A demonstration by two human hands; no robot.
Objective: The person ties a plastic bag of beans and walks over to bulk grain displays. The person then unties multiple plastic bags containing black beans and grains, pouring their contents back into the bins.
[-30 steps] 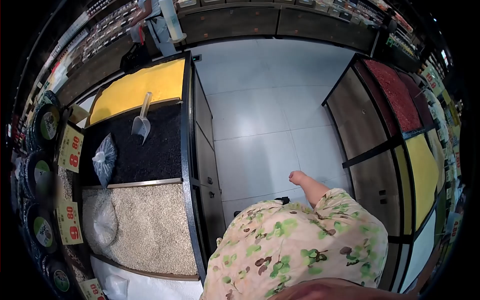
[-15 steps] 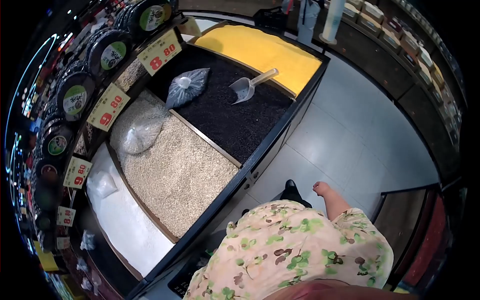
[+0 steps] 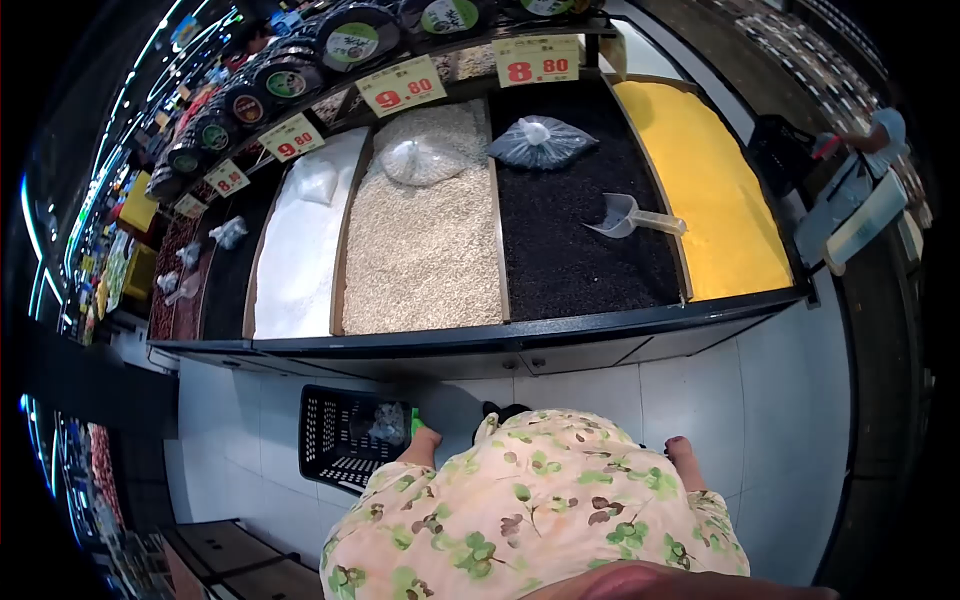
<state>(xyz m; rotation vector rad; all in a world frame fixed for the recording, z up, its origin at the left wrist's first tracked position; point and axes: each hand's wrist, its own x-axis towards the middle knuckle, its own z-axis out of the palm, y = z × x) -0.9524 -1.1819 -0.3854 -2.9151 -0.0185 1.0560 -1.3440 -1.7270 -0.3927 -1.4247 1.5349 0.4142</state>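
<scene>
My left hand (image 3: 427, 437) is closed on the green handle at the right end of a black shopping basket (image 3: 345, 470). Inside the basket lies a clear plastic bag (image 3: 388, 422) whose contents I cannot make out. On the other side of my body, my right hand (image 3: 679, 448) hangs low with nothing visible in it; its fingers look loosely apart. Both hands are below the front edge of a bulk grain bin counter (image 3: 560, 330). A clear scoop (image 3: 630, 217) rests on the black grain (image 3: 570, 265), nearest my right hand but well apart from it.
White grains (image 3: 300, 270), beige grains (image 3: 420, 260) and yellow grains (image 3: 710, 200) fill neighbouring compartments. Plastic bags (image 3: 540, 140) lie on several of them. Price signs (image 3: 400, 87) and round packages (image 3: 350, 42) line the back. Another person (image 3: 880, 140) stands at the right beside a black crate (image 3: 780, 150).
My view has turned left, so the counter now runs straight across in front of me. The basket and my left hand have come into view. My right hand still hangs at my side.
</scene>
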